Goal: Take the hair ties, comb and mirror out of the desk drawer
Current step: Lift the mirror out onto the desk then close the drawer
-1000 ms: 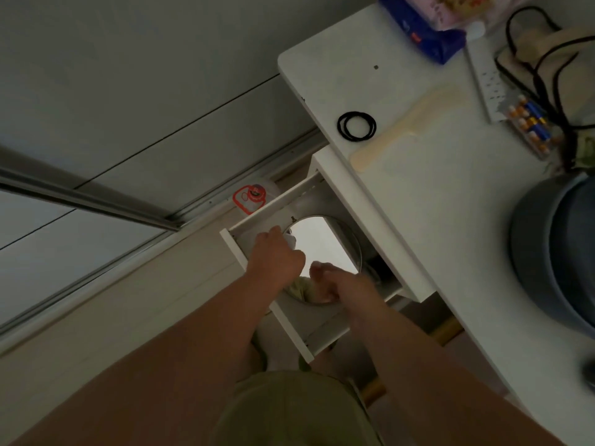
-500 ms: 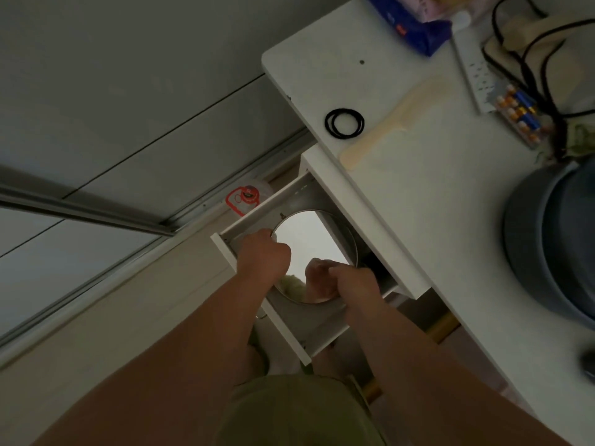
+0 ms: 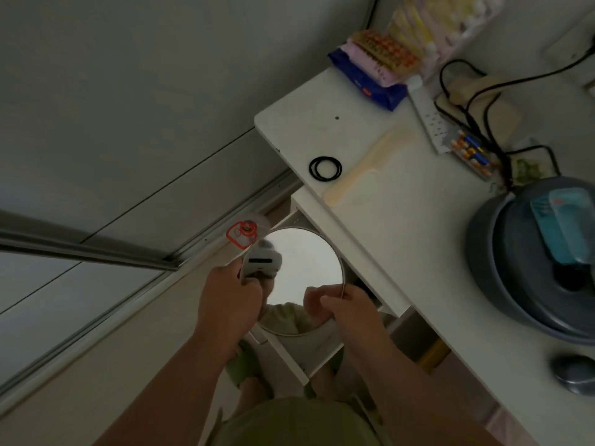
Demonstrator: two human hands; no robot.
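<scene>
A round mirror (image 3: pixel 306 262) is held above the open white drawer (image 3: pixel 309 358). My left hand (image 3: pixel 230 300) grips its left rim and my right hand (image 3: pixel 341 305) grips its lower right rim. The mirror is tilted toward me and reflects the head camera and my hands. Black hair ties (image 3: pixel 325 168) lie on the white desk (image 3: pixel 402 239) near its left edge. A cream comb (image 3: pixel 363 169) lies on the desk just right of them.
A grey bowl-shaped appliance (image 3: pixel 528 262) stands at the desk's right. A power strip (image 3: pixel 429 119), cables, batteries and packets crowd the back. A grey mouse (image 3: pixel 574 373) lies near the front. A red-capped bottle (image 3: pixel 243 233) stands on the floor beside the drawer.
Both hands have lifted the mirror up out of the drawer and tilted it toward me. The view has shifted so more of the desk shows.
</scene>
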